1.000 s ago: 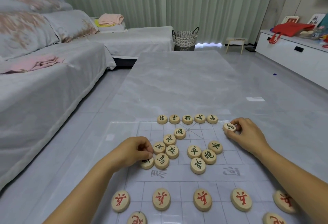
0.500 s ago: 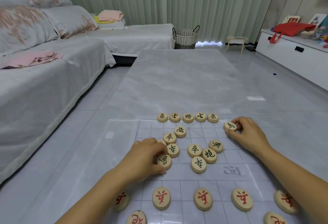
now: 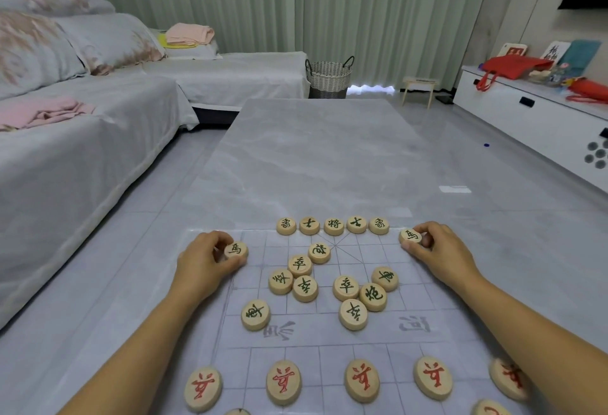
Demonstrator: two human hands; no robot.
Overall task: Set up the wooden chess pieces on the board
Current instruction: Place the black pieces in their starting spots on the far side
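Note:
A clear chess board sheet (image 3: 388, 332) lies on the grey marble table. My left hand (image 3: 202, 261) pinches a green-lettered wooden horse piece (image 3: 236, 250) at the board's far left. My right hand (image 3: 439, 251) pinches another green horse piece (image 3: 410, 236) at the far right, just beside the back row of green pieces (image 3: 333, 226). Several loose green pieces (image 3: 329, 283) lie scattered mid-board, and one (image 3: 255, 314) sits alone near the river marking. A row of red-lettered pieces (image 3: 362, 380) lines the near side.
A grey covered sofa (image 3: 65, 158) runs along the left. A woven basket (image 3: 329, 77) and a small wooden stool (image 3: 419, 88) stand beyond the table's far end. A white cabinet (image 3: 533, 118) with red bags is at the right.
My left hand picked a green horse piece out of the middle cluster and carried it up to the board's far left. My right hand stayed at the far right with its piece.

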